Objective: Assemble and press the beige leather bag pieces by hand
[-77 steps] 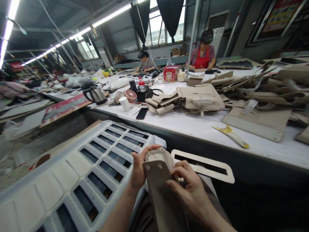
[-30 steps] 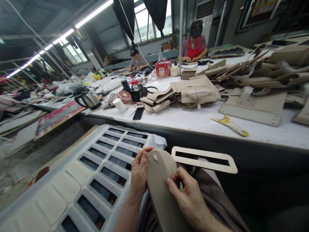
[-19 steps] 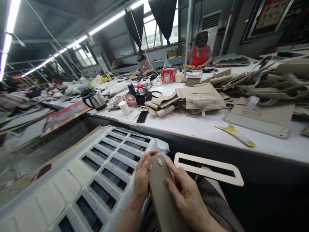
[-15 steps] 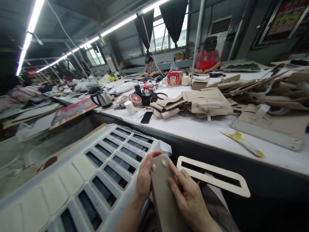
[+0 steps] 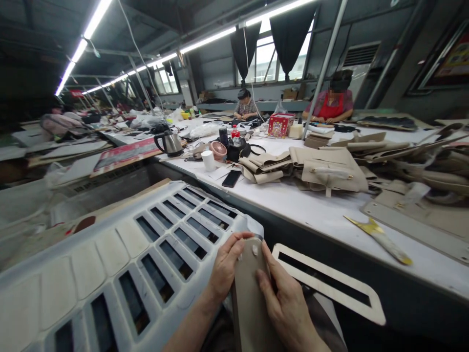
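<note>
A long taupe leather piece [image 5: 252, 298] with a rounded far end and two small whitish tabs is held between both hands. My left hand [image 5: 227, 266] grips its left edge, with the fingers curled over the far end. Along the right edge lies my right hand [image 5: 284, 296], its thumb on the upper face and its fingers at the side. A cream oblong frame with a long slot [image 5: 330, 283] is just right of my right hand. To the left is a pale slotted plastic rack [image 5: 164, 244] with cream flat pieces [image 5: 88, 266] on it.
The white worktable [image 5: 293, 205] bears a yellowed brush [image 5: 381, 239], taupe bag parts [image 5: 330, 168], a black phone [image 5: 231, 178], a white roll [image 5: 208, 160], a pink fan [image 5: 218, 150] and a steel kettle [image 5: 171, 143]. Two people [image 5: 245, 105] sit at the far side.
The view has turned left, so the table things appear further right. My left fingers now cover more of the leather piece's far end and partly hide the left tab.
</note>
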The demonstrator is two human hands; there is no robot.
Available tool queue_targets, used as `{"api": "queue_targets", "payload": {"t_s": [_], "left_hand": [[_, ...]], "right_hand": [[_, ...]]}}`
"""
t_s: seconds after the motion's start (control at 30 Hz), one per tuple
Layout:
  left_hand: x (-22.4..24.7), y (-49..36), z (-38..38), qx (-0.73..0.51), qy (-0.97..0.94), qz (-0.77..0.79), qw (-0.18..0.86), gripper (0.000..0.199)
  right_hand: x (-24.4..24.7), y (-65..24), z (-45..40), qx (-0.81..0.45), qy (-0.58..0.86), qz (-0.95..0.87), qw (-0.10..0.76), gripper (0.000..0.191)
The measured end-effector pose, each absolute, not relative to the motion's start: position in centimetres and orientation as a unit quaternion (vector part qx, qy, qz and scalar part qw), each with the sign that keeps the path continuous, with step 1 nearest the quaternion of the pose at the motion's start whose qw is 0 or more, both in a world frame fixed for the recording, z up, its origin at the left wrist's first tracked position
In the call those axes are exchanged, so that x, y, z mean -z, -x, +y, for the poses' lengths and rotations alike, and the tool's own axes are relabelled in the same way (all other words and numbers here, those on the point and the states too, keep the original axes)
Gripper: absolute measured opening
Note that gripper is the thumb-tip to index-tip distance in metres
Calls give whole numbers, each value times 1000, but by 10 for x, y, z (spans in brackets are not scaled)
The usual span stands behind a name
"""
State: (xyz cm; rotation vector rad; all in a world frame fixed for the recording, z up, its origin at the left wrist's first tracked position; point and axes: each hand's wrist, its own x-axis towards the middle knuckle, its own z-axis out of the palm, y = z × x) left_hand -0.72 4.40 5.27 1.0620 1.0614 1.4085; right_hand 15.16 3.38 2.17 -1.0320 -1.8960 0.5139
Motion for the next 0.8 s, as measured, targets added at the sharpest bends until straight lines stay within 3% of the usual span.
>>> {"api": "queue_targets", "payload": {"t_s": [0.2, 0.53, 0.67, 0.8], "left_hand": [[-56, 6, 45, -574, -460, 455, 502, 33], [-56, 1, 41, -579, -507, 456, 447, 29], [-59, 2, 41, -558, -510, 474, 453, 32], [-56, 11, 52, -500, -553, 509, 430, 45]], "right_hand": [[-29, -147, 37, -226, 435, -738, 464, 47], [-47, -142, 45, -434, 477, -625, 441, 61], [-39, -137, 51, -480, 418, -604, 480, 56], [-21, -135, 51, -436, 384, -601, 549, 54]]}}
